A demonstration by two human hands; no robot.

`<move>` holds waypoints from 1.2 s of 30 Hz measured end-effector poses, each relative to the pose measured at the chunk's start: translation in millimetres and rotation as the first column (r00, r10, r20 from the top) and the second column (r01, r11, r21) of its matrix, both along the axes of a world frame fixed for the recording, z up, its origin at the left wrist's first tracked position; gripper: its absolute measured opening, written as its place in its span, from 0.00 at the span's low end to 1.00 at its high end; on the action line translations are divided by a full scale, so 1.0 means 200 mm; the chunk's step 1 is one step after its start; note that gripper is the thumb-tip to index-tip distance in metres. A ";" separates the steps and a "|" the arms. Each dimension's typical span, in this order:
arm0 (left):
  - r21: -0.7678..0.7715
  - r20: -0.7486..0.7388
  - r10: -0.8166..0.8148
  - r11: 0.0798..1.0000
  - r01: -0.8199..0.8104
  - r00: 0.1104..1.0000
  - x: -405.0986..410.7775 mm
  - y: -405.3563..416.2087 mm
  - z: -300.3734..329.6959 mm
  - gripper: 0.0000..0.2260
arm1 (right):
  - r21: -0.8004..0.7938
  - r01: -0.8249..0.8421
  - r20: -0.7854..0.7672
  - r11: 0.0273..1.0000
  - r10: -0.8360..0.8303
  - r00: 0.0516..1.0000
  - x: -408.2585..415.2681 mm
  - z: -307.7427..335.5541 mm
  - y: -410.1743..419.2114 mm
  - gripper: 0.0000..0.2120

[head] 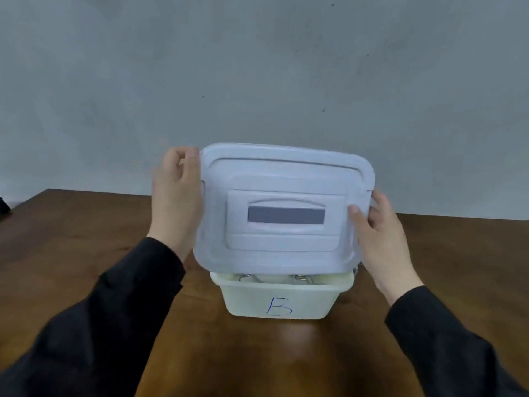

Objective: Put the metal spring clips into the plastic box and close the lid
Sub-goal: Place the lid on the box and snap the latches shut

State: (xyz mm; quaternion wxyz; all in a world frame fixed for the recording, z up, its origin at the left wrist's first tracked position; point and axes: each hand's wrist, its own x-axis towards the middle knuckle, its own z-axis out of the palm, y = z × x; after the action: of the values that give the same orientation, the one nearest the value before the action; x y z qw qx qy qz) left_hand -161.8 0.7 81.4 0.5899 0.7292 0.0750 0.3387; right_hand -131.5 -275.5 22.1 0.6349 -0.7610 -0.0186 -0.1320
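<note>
Two sleeves (94, 325), black, come in from the bottom corners on my feed. Next out is the box (282, 299) — whitish plastic, standing on the brown table (86, 253), a blue "B" (279, 306) handwritten on its near wall. Through the gap under the lid I can make out bits of metal clips (299, 277) inside; can't count them. Lid (283, 204) is grey-white, held in the air over the box, tilted with its top face toward me and its near edge just above the box rim, not seated. It hides most of the opening. Dark rectangular slot (286, 214) in the lid's centre panel. Left hand (176, 202) grips the lid's left edge, fingers curled round it near the far corner. Right hand (378, 239) grips the right edge — thumb (359, 222) on the top face, fingers behind. Farthest back, a plain grey wall (257, 67).
</note>
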 end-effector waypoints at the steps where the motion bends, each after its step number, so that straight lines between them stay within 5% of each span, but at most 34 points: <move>1: -0.064 -0.086 -0.051 0.997 0.045 0.995 0.05 0.00 -0.03 0.11 | 0.011 0.044 -0.041 0.999 -0.044 0.998 0.00 -0.01 -0.02 0.21; 6: -0.021 -0.384 -0.254 0.964 0.266 0.888 0.19 0.05 -0.30 0.13 | -0.107 0.057 -0.228 0.993 -0.080 0.970 0.07 -0.14 -0.08 0.12; 15: 0.275 -0.563 -0.111 0.909 0.313 0.819 0.38 0.13 -0.57 0.08 | -0.438 -0.071 -0.376 0.896 -0.110 0.920 0.26 -0.31 -0.07 0.10; 17: 0.172 -0.602 -0.176 0.924 0.342 0.779 0.38 0.14 -0.62 0.08 | -0.453 -0.082 -0.375 0.888 -0.107 0.921 0.28 -0.34 -0.07 0.09; 20: -0.027 -0.642 -0.260 0.948 0.317 0.721 0.36 0.18 -0.64 0.20 | -0.483 -0.087 -0.375 0.871 -0.116 0.920 0.29 -0.34 -0.07 0.12; 25: -0.195 -0.690 -0.357 0.930 0.312 0.629 0.32 0.19 -0.66 0.28 | -0.319 -0.088 -0.498 0.944 -0.088 0.863 0.28 -0.31 -0.05 0.12; 29: -0.265 -0.670 -0.348 0.937 0.227 0.656 0.32 0.20 -0.69 0.38 | -0.291 0.001 -0.551 0.957 -0.168 0.817 0.27 -0.30 -0.03 0.18; 32: -0.360 -0.677 -0.418 0.906 0.223 0.606 0.30 0.23 -0.74 0.37 | -0.291 -0.030 -0.626 0.956 -0.167 0.762 0.27 -0.31 -0.05 0.23; 36: -0.650 -0.537 -0.655 0.723 0.235 0.531 0.28 0.26 -0.81 0.23 | -0.356 -0.071 -0.571 0.932 -0.157 0.806 0.22 -0.30 -0.05 0.23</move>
State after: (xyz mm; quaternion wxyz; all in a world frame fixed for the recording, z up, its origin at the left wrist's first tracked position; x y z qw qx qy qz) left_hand -105.5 52.7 -79.9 0.7422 0.6129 0.1949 -0.1886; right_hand -87.1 -285.4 -38.0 0.4554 -0.8673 0.1734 0.1021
